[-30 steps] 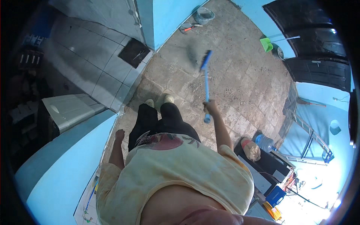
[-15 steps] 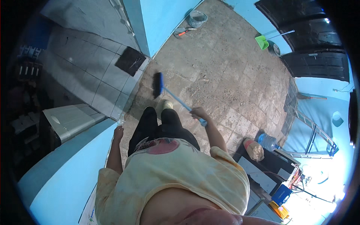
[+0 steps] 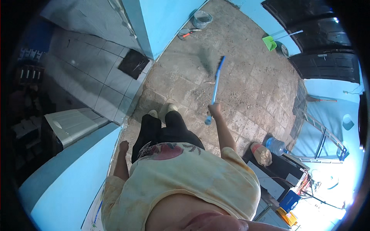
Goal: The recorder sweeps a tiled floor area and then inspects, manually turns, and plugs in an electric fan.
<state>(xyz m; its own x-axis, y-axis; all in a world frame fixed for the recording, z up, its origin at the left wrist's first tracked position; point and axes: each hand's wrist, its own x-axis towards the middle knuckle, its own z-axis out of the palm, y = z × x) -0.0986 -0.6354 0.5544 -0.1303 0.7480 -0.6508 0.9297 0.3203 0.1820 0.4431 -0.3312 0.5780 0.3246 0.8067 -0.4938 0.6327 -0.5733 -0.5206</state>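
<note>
My right hand (image 3: 215,110) is wrapped round the light-blue handle of a broom (image 3: 216,86), close to its rounded end. The broom's narrow dark-blue head points away from me and looks raised above the floor, with a blurred shadow to its left. Below it, loose dirt and small bits of debris (image 3: 202,96) lie scattered over the worn tile floor (image 3: 185,69). My left hand (image 3: 123,147) hangs at my side near the low blue wall, its fingers curled closed, with nothing visible in them.
A bucket (image 3: 202,19) and an orange-handled tool (image 3: 189,34) stand by the blue wall corner. At the far right are a green dustpan (image 3: 269,43) and dark doors. A ladder (image 3: 322,140), water bottle (image 3: 276,145) and cluttered black table (image 3: 281,165) lie right. A white appliance (image 3: 73,125) is left.
My right hand has swung the broom from near my feet out to the right and up. Its head now points away from me. My left hand has dropped slightly lower.
</note>
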